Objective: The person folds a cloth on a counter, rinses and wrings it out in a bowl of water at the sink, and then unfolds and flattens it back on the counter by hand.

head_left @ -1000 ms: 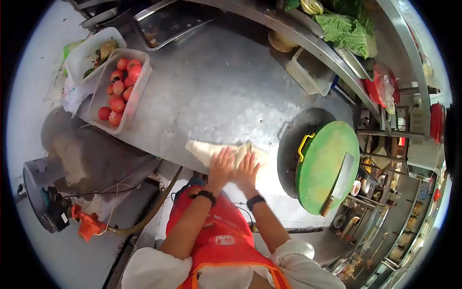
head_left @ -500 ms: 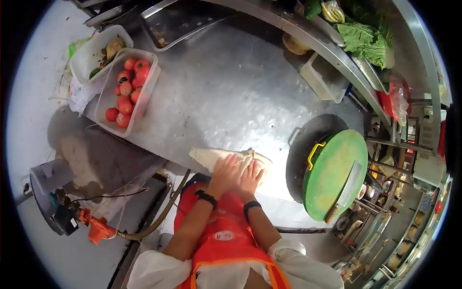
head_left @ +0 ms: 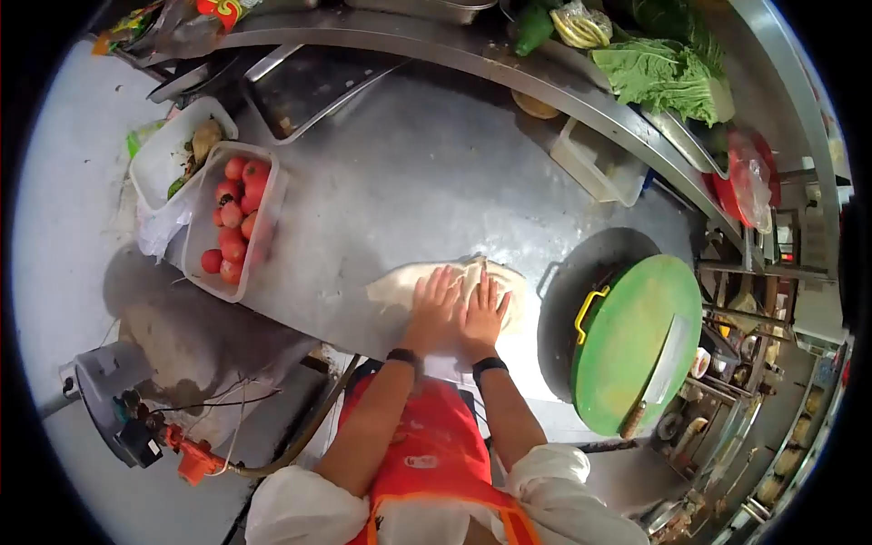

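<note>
Pressing down, left hand (head_left: 434, 309) and right hand (head_left: 482, 322) are laid open, gripping nothing, so dough (head_left: 398, 285) is covered broadly.

The left hand (head_left: 484, 313) and right hand (head_left: 434, 307) hid the dough (head_left: 395, 285) beneath them. The overhead shelf (head_left: 363, 28) covered part of a round wooden object (head_left: 536, 106), leaving its kind unclear. The picture's top edge cut off a red-and-yellow packet (head_left: 221, 9). The print on the apron (head_left: 436, 427) was too small to read, and small items on the right-hand racks (head_left: 799, 409) blurred together.
</note>
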`<action>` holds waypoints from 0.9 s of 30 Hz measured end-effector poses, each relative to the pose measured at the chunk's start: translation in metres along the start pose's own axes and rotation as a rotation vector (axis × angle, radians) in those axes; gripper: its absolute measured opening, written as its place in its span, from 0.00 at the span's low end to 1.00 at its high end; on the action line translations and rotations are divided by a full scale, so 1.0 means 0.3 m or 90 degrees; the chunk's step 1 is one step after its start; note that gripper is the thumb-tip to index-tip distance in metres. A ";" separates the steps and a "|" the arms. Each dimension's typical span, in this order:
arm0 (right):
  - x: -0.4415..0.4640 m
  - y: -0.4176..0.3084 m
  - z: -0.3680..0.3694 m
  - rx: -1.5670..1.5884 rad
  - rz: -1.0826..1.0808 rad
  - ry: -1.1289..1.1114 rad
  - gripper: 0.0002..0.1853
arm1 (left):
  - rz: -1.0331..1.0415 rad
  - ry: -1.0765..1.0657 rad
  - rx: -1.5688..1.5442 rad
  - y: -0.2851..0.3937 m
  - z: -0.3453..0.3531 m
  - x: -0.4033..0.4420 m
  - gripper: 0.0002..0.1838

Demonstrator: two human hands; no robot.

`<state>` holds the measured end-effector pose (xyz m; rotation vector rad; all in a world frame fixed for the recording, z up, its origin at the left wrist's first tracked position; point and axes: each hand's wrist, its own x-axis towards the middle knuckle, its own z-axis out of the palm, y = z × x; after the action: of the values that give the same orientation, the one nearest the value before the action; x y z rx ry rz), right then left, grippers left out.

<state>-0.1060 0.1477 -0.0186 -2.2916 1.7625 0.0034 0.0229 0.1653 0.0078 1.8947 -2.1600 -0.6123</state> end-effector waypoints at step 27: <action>-0.278 -0.169 0.086 1.051 0.320 -0.430 0.12 | -0.134 0.192 -0.507 -0.107 0.235 -0.338 0.11</action>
<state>-0.0764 0.2443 -0.0209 -0.5379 1.0638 -0.3717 0.0382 0.2741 -0.0574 1.6156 -1.2556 -0.9659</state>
